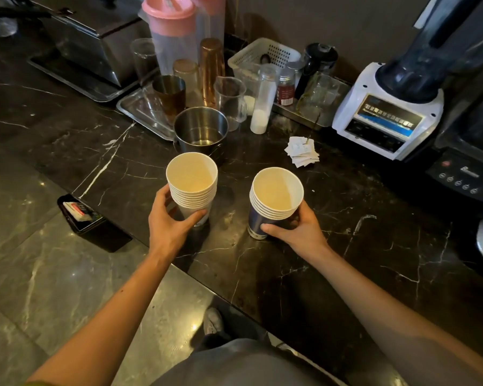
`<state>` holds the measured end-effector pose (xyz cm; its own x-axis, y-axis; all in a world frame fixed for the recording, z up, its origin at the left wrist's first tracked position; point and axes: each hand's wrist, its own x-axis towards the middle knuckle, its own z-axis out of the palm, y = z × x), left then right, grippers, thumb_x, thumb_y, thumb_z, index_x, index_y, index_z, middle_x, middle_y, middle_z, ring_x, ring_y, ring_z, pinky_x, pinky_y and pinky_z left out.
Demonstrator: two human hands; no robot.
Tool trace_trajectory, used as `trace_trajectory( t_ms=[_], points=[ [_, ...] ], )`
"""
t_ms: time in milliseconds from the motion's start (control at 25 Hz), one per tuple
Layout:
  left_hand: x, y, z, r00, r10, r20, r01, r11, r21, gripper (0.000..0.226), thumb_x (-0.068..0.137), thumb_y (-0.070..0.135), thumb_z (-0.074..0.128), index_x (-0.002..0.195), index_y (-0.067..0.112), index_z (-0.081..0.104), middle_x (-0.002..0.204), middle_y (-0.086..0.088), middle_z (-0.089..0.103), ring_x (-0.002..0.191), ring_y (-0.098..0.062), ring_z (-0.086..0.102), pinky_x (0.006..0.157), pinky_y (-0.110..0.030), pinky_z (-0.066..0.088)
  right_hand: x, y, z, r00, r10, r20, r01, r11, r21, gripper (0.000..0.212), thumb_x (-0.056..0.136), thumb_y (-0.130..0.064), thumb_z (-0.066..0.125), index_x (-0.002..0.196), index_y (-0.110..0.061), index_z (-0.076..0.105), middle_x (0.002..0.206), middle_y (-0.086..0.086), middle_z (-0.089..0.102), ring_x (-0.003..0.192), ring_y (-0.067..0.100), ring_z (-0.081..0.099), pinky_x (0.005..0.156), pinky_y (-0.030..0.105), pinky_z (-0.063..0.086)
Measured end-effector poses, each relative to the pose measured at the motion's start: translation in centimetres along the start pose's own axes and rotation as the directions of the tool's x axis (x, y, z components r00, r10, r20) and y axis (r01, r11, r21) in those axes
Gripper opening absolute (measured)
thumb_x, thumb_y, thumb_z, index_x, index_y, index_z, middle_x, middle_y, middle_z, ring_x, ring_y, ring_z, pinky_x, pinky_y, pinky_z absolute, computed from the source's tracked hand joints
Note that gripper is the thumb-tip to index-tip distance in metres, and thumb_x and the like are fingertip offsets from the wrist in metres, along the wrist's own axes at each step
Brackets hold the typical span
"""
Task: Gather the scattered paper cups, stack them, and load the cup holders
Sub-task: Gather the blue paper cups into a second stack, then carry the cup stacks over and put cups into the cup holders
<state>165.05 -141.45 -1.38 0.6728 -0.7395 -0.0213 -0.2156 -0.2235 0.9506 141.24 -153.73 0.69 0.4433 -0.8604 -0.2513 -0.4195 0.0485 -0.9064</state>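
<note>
Two cup stacks in our grip, mid-frame on the dark marble counter (304, 263).

Our left hand (169, 222) wraps the white stack (191, 188); our right hand (293, 228) clasps the navy-walled stack (273, 200). Both show cream insides and ringed rims. The blender (388, 112) panel's writing, at right, is too blurred to read.

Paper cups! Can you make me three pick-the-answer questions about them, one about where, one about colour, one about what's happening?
1. Where is the round steel pot?
A. behind the left stack of white paper cups
B. on the floor
C. inside the white blender

2. What colour are the tall pitcher lids?
A. green
B. pink
C. black

3. What is the right hand doing?
A. hanging free
B. pressing blender buttons
C. gripping the blue-sided stack of paper cups

Answers: A, the pot stands just beyond that stack; B, both lids are pink; C, its fingers wrap the stack's base.
</note>
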Motion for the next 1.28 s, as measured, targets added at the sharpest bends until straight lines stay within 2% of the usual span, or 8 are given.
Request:
trace_trajectory(
  t_ms=[240, 440, 680, 800, 840, 920, 1120, 1280],
  points=[
    [-0.7, 1.8, 2.4, 0.972, 0.059, 0.226, -0.054, 0.998, -0.028, 0.083, 0.063, 0.037, 0.084, 0.134, 0.023, 0.043, 0.128, 0.014, 0.053, 0.114, 0.002, 0.054, 0.088, -0.012, 0.045, -3.0, -0.1, -1.3, 0.98, 0.02, -0.196, -0.002, 0.996, 0.089, 0.083, 0.062, -0.026, 0.09, 0.134, -0.022, 0.048, 0.129, -0.01, 0.058, 0.12, 0.003, 0.051, 0.099, 0.025, 0.041],
    [-3.4, 4.2, 7.1, 0.894, 0.108, 0.435, -0.095, 0.994, -0.051, 0.082, 0.063, 0.03, 0.087, 0.133, 0.023, 0.044, 0.129, 0.01, 0.054, 0.116, -0.003, 0.054, 0.092, -0.02, 0.049, -8.6, 1.0, -5.2, 0.919, 0.051, -0.39, 0.02, 0.984, 0.176, 0.08, 0.064, -0.019, 0.088, 0.129, -0.034, 0.043, 0.117, -0.029, 0.054, 0.105, -0.017, 0.052, 0.081, 0.007, 0.043],
    [-10.3, 8.7, 15.1, 0.753, 0.178, 0.633, -0.137, 0.984, -0.113, 0.083, 0.064, 0.028, 0.088, 0.133, 0.027, 0.042, 0.133, 0.008, 0.054, 0.118, -0.008, 0.055, 0.095, -0.028, 0.049, -20.6, 4.3, -11.2, 0.782, 0.07, -0.62, 0.092, 0.97, 0.226, 0.073, 0.062, -0.024, 0.086, 0.125, -0.031, 0.049, 0.121, -0.02, 0.061, 0.109, -0.006, 0.059, 0.079, 0.014, 0.052],
    [-18.4, 12.3, 21.3, 0.582, 0.238, 0.778, -0.177, 0.97, -0.165, 0.084, 0.064, 0.024, 0.088, 0.135, 0.023, 0.042, 0.133, 0.007, 0.054, 0.119, -0.009, 0.054, 0.095, -0.029, 0.048, -30.9, 7.3, -14.9, 0.609, 0.111, -0.785, 0.111, 0.969, 0.222, 0.076, 0.06, -0.031, 0.09, 0.126, -0.025, 0.053, 0.121, -0.01, 0.066, 0.109, 0.006, 0.064, 0.086, 0.025, 0.054],
    [-18.6, 12.6, 21.3, 0.582, 0.251, 0.773, -0.17, 0.968, -0.186, 0.084, 0.064, 0.024, 0.088, 0.135, 0.023, 0.043, 0.132, 0.006, 0.056, 0.118, -0.008, 0.055, 0.095, -0.029, 0.049, -31.0, 7.7, -15.0, 0.602, 0.118, -0.79, 0.087, 0.974, 0.211, 0.078, 0.059, -0.035, 0.091, 0.126, -0.023, 0.054, 0.122, -0.006, 0.066, 0.11, 0.01, 0.064, 0.089, 0.031, 0.055],
    [-25.7, 14.9, 25.0, 0.425, 0.299, 0.855, -0.21, 0.951, -0.228, 0.083, 0.062, 0.025, 0.089, 0.132, 0.023, 0.045, 0.128, 0.007, 0.058, 0.115, -0.007, 0.057, 0.094, -0.03, 0.051, -38.8, 10.0, -16.7, 0.426, 0.141, -0.894, 0.051, 0.982, 0.179, 0.081, 0.057, -0.042, 0.09, 0.128, -0.023, 0.055, 0.124, -0.001, 0.065, 0.112, 0.013, 0.063, 0.094, 0.037, 0.053],
    [-40.9, 17.2, 31.1, 0.086, 0.333, 0.939, -0.218, 0.926, -0.308, 0.083, 0.059, 0.026, 0.09, 0.13, 0.022, 0.048, 0.126, 0.006, 0.06, 0.113, -0.007, 0.058, 0.094, -0.034, 0.052, -53.9, 13.9, -16.9, 0.074, 0.238, -0.968, 0.018, 0.971, 0.24, 0.075, 0.06, -0.031, 0.09, 0.127, -0.023, 0.056, 0.122, -0.001, 0.064, 0.105, 0.0, 0.062, 0.077, 0.016, 0.053],
    [-53.1, 18.3, 33.4, -0.217, 0.338, 0.916, -0.18, 0.908, -0.378, 0.081, 0.064, 0.017, 0.087, 0.134, 0.018, 0.046, 0.117, 0.015, 0.056, 0.104, 0.004, 0.054, 0.082, -0.011, 0.044, -64.2, 16.3, -15.3, -0.194, 0.301, -0.933, -0.022, 0.95, 0.311, 0.073, 0.062, -0.031, 0.091, 0.126, -0.031, 0.055, 0.122, -0.005, 0.063, 0.106, -0.001, 0.061, 0.08, 0.022, 0.056]
  ],
)
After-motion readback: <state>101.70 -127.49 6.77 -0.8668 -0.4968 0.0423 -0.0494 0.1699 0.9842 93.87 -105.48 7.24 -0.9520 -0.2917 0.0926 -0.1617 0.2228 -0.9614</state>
